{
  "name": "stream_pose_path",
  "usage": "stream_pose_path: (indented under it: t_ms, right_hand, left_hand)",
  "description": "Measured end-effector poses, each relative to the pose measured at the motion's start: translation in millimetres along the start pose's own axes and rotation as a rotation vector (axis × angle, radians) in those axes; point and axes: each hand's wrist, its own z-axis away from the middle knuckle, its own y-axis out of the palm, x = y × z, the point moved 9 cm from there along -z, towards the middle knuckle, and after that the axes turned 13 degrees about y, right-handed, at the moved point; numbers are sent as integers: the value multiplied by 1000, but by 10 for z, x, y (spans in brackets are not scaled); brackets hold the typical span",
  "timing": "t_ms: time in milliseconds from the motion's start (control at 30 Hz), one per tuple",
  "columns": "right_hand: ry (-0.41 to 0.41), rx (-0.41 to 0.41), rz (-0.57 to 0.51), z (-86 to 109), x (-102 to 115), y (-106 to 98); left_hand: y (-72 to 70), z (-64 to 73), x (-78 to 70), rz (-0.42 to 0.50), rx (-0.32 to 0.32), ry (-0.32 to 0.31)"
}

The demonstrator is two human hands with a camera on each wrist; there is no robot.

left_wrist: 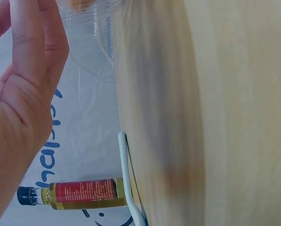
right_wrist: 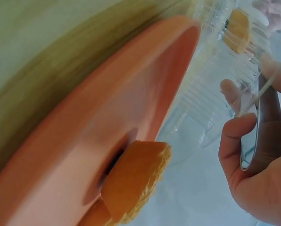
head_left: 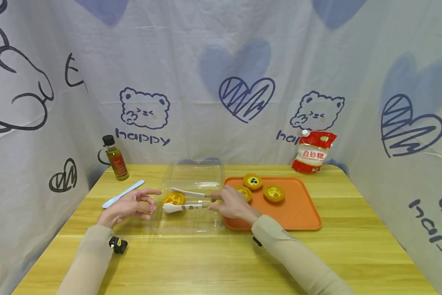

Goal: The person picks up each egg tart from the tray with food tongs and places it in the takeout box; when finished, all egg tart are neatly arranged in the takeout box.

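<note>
In the head view my right hand point(head_left: 233, 202) holds a pair of tongs point(head_left: 191, 207) with white tips and dark, shiny handles. The tongs reach left over a clear plastic clamshell box point(head_left: 202, 224), its lid standing raised at the back. Their tips are spread around an egg tart point(head_left: 174, 198) at the box's left side; whether they touch it I cannot tell. Close to the box's left edge is my left hand point(head_left: 134, 204), with nothing in it, index finger stretched out and the others loosely bent. In the right wrist view fingers and thumb curl round the tongs' metal handle point(right_wrist: 270, 127).
An orange tray point(head_left: 291, 217) on the right bears three tarts point(head_left: 274, 194). Behind it stands a red and white pouch point(head_left: 313, 152). At the left are an oil bottle point(head_left: 117, 159) with a black cap and a pale blue spatula-like tool point(head_left: 123, 194). A curtain borders the wooden table point(head_left: 191, 262).
</note>
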Motion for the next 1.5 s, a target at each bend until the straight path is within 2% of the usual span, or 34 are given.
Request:
stream_pose_path:
  t_ms: [367,667,1267,1500]
  right_hand:
    - [8,60,11,-65,22,52]
    - [28,102,-36,-47,-8,-3]
    - [34,-8,56,-24,-76,-59]
    - [52,20,22,-37,-87,-60]
  left_hand:
    - [-4,-4,3,-4,-6,-5]
    - [-4,8,13,-4,-14,-9]
    - [8,8,-10,-4,-14,-13]
    - [9,5,-19,-10,-14,-21]
